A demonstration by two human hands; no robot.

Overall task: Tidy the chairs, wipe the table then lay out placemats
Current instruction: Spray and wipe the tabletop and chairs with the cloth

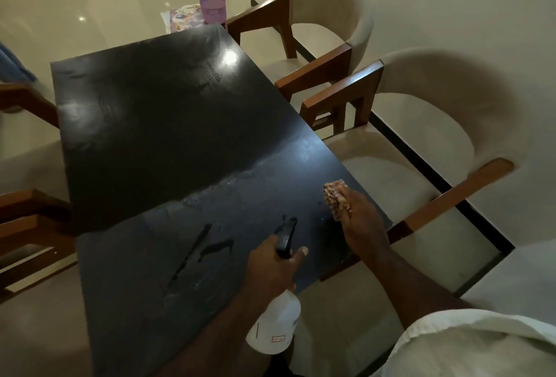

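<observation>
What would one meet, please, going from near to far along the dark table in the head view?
Spray bottle in the left hand → cloth in the right hand → bare table → purple container past the far edge.

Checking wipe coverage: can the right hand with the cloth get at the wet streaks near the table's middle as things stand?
Probably yes. The right hand holds the cloth on the table; bare tabletop lies between it and the streaks, though the left hand's spray bottle hovers close.

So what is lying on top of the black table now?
Only wet streaks show on the table. The right hand presses a cloth near its right edge; the surface under the cloth is covered.
</observation>
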